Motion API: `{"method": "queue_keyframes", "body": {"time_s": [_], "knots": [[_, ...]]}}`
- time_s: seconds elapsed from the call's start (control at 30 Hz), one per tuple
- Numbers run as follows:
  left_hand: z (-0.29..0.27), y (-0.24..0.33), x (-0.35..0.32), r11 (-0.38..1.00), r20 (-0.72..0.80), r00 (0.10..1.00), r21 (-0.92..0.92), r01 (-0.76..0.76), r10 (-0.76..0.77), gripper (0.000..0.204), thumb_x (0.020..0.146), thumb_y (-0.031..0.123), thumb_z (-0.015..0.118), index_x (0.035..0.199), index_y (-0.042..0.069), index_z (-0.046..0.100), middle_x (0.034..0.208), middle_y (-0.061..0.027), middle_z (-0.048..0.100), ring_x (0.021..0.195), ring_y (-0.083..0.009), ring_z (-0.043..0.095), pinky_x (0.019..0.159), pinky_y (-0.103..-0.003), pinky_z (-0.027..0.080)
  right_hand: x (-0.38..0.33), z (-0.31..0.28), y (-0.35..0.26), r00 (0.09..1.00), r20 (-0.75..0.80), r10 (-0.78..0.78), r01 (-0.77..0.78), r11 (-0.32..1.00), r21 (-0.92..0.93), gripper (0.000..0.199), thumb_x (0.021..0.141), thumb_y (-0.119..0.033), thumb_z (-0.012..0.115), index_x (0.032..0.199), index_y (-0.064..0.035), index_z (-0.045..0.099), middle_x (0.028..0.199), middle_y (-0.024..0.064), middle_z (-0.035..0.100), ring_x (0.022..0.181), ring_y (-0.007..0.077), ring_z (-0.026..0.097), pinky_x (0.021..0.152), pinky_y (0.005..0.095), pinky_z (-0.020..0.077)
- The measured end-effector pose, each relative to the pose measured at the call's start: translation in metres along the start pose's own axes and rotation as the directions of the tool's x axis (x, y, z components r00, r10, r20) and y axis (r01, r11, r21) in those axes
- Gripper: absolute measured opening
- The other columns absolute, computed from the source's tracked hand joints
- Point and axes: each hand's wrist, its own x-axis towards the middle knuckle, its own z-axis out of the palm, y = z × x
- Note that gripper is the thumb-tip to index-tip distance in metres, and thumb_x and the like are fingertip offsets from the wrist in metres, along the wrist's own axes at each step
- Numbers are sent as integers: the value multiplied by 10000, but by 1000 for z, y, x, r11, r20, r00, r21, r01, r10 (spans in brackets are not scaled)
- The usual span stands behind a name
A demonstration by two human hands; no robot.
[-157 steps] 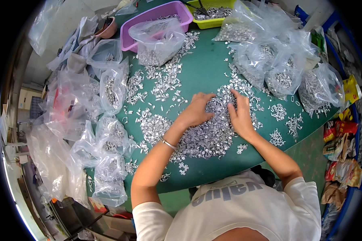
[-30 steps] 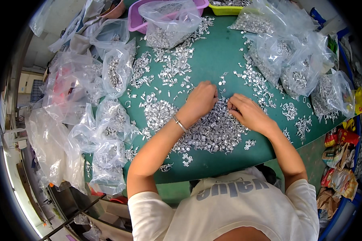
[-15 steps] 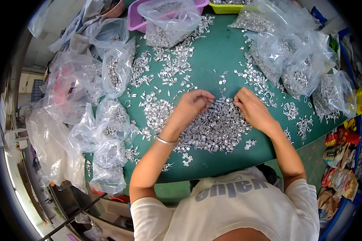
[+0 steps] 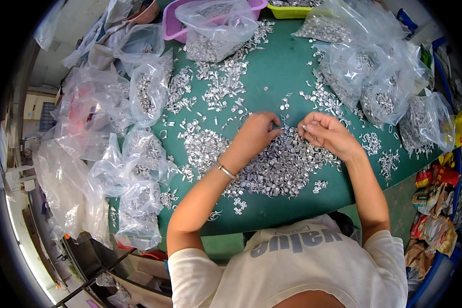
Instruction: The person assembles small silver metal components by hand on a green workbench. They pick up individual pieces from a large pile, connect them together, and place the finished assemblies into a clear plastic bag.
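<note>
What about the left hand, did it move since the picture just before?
Yes: the left hand shifted a little right, judged against the purple tub.

Centrally, a green-topped table [image 4: 277,56] is being flanked by a pale wall [image 4: 51,66] at ten o'clock and a blue frame [image 4: 443,267] at four; green floor [image 4: 398,208] is being glimpsed between, a bright strip [image 4: 22,250] at eight.
</note>
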Motion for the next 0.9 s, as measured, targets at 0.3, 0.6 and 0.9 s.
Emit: {"method": "queue_keyframes", "body": {"time_s": [0.3,0.6,0.9], "knots": [[-7,8,13,995,163,987,103,-16,-1,109,746,38,651,828,-28,623,879,-180,619,755,-294,617,712,-351,508,-3,-13,-6,957,-267,-116,54,972,-229,131,899,-113,568,980,-21,613,691,-55,471,602,49,392,530,206,314],[-28,-2,-8,222,456,871,-844,489,-184,180,915,39,500,1067,-57,510,1107,-231,594,1066,-309,594,899,-326,518,-6,-7,5,902,-207,-378,26,526,-850,90,865,-31,551,922,4,610,740,20,527,584,85,413,528,255,341],[-28,5,-23,277,361,921,-879,388,-143,205,899,-13,478,1094,-61,517,1146,-229,585,1069,-307,598,936,-338,491,-16,-4,0,881,-375,-288,19,814,-580,112,919,-76,512,953,-27,607,691,-67,430,599,27,348,521,216,297]]}}
